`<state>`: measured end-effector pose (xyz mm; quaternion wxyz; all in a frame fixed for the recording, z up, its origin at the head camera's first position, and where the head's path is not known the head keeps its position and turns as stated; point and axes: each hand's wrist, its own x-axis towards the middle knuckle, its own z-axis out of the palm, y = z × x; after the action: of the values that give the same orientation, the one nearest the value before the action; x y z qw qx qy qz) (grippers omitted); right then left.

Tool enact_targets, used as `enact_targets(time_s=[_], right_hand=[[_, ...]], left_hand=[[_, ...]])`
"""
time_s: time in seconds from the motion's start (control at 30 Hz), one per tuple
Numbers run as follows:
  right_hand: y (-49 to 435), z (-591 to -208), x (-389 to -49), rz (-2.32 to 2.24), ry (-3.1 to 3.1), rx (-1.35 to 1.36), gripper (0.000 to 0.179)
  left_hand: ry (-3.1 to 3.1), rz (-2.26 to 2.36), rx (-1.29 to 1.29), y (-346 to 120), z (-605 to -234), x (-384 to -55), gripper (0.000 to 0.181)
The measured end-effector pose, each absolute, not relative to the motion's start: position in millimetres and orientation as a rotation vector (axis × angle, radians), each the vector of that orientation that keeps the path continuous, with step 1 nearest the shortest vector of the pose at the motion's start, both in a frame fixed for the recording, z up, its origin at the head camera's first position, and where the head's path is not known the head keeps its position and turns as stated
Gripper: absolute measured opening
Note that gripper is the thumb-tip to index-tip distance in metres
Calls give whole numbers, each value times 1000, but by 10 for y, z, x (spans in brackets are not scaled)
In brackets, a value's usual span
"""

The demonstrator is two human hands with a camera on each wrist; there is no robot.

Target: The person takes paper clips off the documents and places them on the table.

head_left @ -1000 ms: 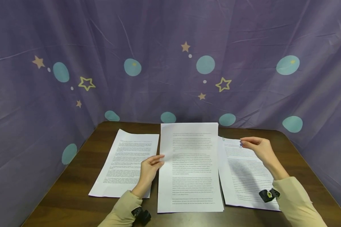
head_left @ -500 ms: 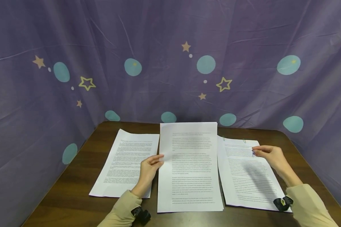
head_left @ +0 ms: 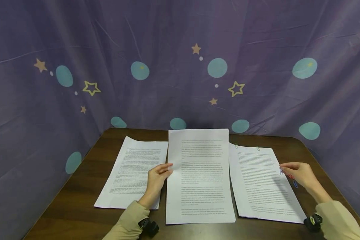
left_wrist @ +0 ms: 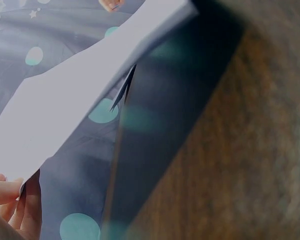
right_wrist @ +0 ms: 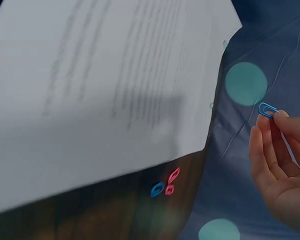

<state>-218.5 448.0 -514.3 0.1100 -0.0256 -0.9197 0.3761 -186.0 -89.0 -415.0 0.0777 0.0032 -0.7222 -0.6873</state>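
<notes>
My left hand (head_left: 157,180) pinches the left edge of a printed paper stack (head_left: 201,186), holding it raised and tilted toward me; in the left wrist view the thumb lies on one face and fingers behind. Between thumb and fingertips of my right hand (head_left: 301,175) is a blue paper clip (right_wrist: 267,110), up off the table at the right stack's edge. That right-hand paper stack (head_left: 261,186) lies flat, with two green paper clips (head_left: 258,148) on its top edge. On the wood beside it lie a loose blue paper clip (right_wrist: 157,189) and two pinkish-red paper clips (right_wrist: 174,175).
Another printed paper stack (head_left: 135,166) lies at the left, partly behind my left hand. All of it is on a brown wooden table (head_left: 69,196). A purple curtain (head_left: 174,50) with stars and dots hangs close behind the far edge.
My right hand has moved right and toward me with the blue paper clip, away from the right stack's top edge, uncovering the second green clip. The left hand and its stack stay nearly still.
</notes>
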Motion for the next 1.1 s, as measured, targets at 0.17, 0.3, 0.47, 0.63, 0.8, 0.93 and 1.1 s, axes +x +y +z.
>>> enact_targets(time_s=[0.17,0.3,0.47,0.63,0.8,0.93,1.1], right_hand=[[4560,-5179,-2149,1039,-2718,-64,35],[4556,-5145,-2090,1021,-2732,-43,31],[4545,-5085,-2015,1014,-2758,-29,29],[4416,-4885,-1883,1031,-2785,-37,22],[4186,-4585,-1715,1028,-2811,-40,19],[4120,-4488,-1655,952,-2842,-38,17],[4127,-4494,-1650,934,-2859,-51,15]], left_hand=[[-2164,-2061,28,-926,-4308,-1945,25],[-2184,-2017,25,-928,-4341,-1957,25],[-2181,-2002,33,-931,-4337,-1946,24],[-2175,-2015,32,-936,-4326,-1940,25],[-2157,-2073,50,-937,-4284,-1927,25],[-2162,-2060,36,-913,-4165,-1858,24],[-2187,-2015,24,-890,-4069,-1793,23]])
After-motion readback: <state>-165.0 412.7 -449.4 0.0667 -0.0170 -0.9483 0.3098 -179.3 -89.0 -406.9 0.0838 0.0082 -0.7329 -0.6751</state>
